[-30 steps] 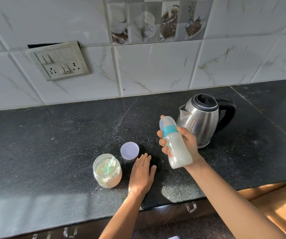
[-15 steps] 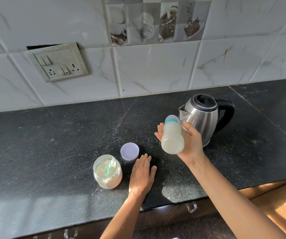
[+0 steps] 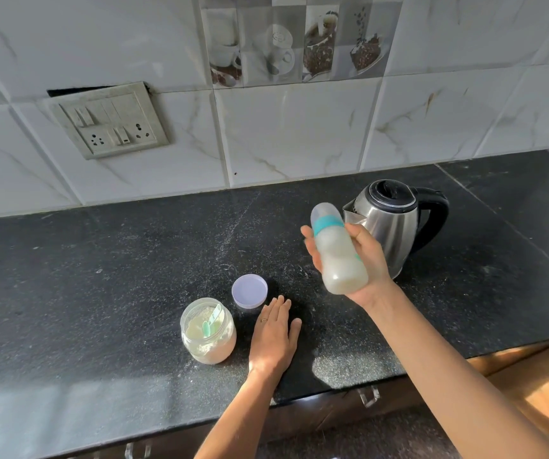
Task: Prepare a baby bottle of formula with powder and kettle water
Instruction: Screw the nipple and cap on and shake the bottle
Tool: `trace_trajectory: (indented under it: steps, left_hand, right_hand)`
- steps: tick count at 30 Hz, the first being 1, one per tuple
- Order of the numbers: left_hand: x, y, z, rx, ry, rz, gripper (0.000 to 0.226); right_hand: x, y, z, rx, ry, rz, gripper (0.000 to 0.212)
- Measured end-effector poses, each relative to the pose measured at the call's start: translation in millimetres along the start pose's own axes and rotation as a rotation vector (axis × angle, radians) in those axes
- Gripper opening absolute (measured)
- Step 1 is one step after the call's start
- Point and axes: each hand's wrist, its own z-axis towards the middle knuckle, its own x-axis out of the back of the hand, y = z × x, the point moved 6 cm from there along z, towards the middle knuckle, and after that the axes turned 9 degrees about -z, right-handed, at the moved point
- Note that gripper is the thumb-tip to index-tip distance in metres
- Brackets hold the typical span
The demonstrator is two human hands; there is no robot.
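My right hand [image 3: 362,263] grips a capped baby bottle [image 3: 337,253] with a teal collar, held in the air above the counter, tilted, milky liquid inside. Behind it stands a steel kettle [image 3: 395,226] with a black lid and handle. My left hand [image 3: 274,336] rests flat on the black counter [image 3: 101,276], fingers straight. Left of that hand sits an open jar of formula powder [image 3: 208,331] with a green scoop inside. The jar's lilac lid [image 3: 250,290] lies on the counter just beyond my left fingertips.
The tiled wall runs along the back, with a switch and socket plate [image 3: 109,122] at the upper left. The counter's front edge [image 3: 332,389] lies just below my left wrist, with drawer handles under it.
The bottle in my right hand has swung between tilts: upright-leaning, then base toward me, now leaning again and slightly higher. My left hand has stayed flat on the counter.
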Motion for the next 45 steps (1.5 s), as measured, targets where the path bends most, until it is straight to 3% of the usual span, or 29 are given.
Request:
trace_trajectory:
  steps: [4,9,12,16,18,21,26,30,34,36,38,40,43,45]
  left_hand:
    - [-2,-1,-1,-0.002,-0.006,-0.009,0.066]
    - [-1,-2,-1,-0.005,-0.020,-0.006,0.065]
    - [-1,-2,-2,-0.014,-0.020,-0.004,0.065]
    - [-2,-2,-2,-0.013,-0.029,-0.013,0.064]
    - [-3,-3,-2,-0.011,-0.041,-0.011,0.062]
    - [-3,-3,-1,-0.021,-0.027,-0.013,0.058]
    - [-2,-4,-2,-0.027,-0.017,-0.013,0.062]
    - [-2,-3,-1,-0.035,0.000,-0.021,0.061]
    - [-2,-4,-1,-0.032,-0.002,-0.018,0.061]
    - [-2,-4,-2,-0.027,-0.012,-0.028,0.059]
    - [-4,-4,-1,-0.031,-0.018,-0.024,0.056]
    - [-3,-5,0,-0.037,0.000,-0.019,0.056]
    - [-2,-4,0,-0.019,0.004,-0.027,0.058]
    - [-2,-3,0,-0.023,0.000,-0.025,0.059]
  right_hand:
    - [-8,15,-7,-0.062,-0.233,-0.073,0.081]
    - [1,9,8,0.107,-0.002,-0.077,0.075]
    - [-3,11,5,0.063,0.019,-0.219,0.053]
    - [6,0,5,0.120,0.128,0.019,0.041]
    - [6,0,3,0.125,0.087,-0.025,0.058]
    - [1,6,-4,0.155,-0.045,-0.405,0.095]
    - [13,1,4,0.248,0.113,-0.171,0.114]
    - [1,12,0,0.173,-0.006,-0.270,0.090]
    - [12,6,9,0.184,0.185,0.052,0.049]
    - [7,14,9,0.104,0.119,-0.002,0.071]
    - [4,22,5,0.062,0.058,-0.301,0.096]
    - [1,19,4,0.115,0.065,-0.413,0.090]
    - [6,10,8,0.201,0.194,-0.126,0.058]
    - [6,13,9,0.182,0.161,-0.173,0.060]
